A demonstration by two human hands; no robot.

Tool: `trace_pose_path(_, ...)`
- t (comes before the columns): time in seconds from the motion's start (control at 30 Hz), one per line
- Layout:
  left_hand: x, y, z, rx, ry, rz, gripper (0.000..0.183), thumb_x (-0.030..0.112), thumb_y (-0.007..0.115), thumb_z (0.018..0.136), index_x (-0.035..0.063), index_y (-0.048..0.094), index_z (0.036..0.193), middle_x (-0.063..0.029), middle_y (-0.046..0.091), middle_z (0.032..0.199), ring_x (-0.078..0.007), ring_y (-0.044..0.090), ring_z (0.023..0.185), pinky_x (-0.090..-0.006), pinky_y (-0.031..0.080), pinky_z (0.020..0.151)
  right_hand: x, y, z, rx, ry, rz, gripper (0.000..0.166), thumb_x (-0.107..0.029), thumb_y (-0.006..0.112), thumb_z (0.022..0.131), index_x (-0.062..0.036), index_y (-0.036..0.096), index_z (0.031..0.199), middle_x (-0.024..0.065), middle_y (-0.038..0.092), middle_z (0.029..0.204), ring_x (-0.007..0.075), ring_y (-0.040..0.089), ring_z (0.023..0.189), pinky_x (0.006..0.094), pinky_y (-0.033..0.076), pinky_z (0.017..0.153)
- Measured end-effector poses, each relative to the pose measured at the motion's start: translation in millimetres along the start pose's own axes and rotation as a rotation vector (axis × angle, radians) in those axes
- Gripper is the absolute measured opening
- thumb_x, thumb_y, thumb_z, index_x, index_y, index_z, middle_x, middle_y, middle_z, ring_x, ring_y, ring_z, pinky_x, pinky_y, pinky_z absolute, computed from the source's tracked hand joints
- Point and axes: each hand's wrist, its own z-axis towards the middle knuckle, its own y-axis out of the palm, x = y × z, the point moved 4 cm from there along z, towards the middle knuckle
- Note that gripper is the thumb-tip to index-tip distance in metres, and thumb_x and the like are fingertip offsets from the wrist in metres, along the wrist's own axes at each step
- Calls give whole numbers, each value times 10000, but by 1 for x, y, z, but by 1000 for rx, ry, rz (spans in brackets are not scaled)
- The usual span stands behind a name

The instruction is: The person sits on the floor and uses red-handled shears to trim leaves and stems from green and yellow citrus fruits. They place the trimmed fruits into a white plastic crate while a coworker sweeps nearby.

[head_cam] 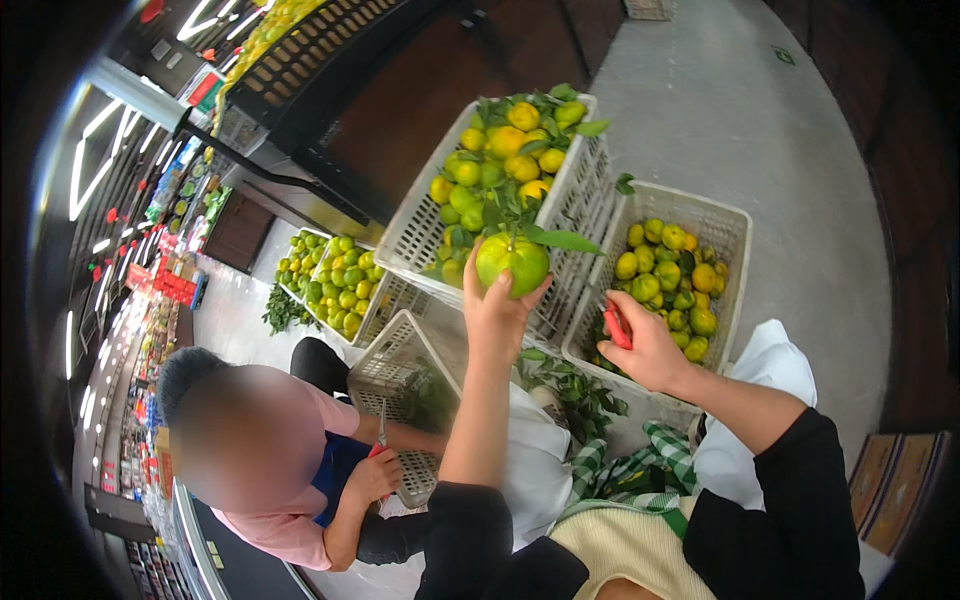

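A green mandarin [513, 264], with its stem and a few leaves attached, rests in the fingers of my left hand [495, 307]. That hand is raised at the near corner of a white plastic crate [574, 191] heaped with yellow and green leafy mandarins [506, 140]. My right hand [651, 346] grips red-handled pruning snips [618, 327], whose blades are mostly hidden. It hovers over the left side of a lower white crate [739, 247], which holds smaller yellow-green mandarins [667, 259].
A co-worker [292, 465] sits at my left, holding red-handled snips [382, 439] beside a white crate [405, 322] with leaves inside. Cut leaves [574, 390] lie on the floor between my feet. More mandarin crates [367, 319] stand farther left, near a dark display stand [420, 97].
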Motion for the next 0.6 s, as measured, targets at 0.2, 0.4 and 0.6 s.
trace_pose_path(0.2,-18,-2,-20,-117,139,363,832,24,743,804,118,263,1478,-122,456,1352,-257,524,1201,-412,502,975,-14,-8,-3,68,-189,-211,598,-59,723,729,43,461,1257,206,589,1062,355,612,863,405,502,754)
trace_pose_path(0.4,-18,2,-18,-61,88,252,836,94,760,810,117,257,1478,-121,438,1364,-268,508,1221,-427,492,979,2,-8,-2,57,-160,-268,586,-61,710,740,41,453,1256,224,589,1065,393,605,896,427,496,770)
trace_pose_path(0.6,-12,-1,-17,-95,199,440,864,115,767,812,87,234,1490,-126,451,1359,-261,500,1222,-423,441,1021,4,-7,3,32,-208,-367,515,-44,661,763,35,441,1221,237,574,987,425,586,891,473,477,747)
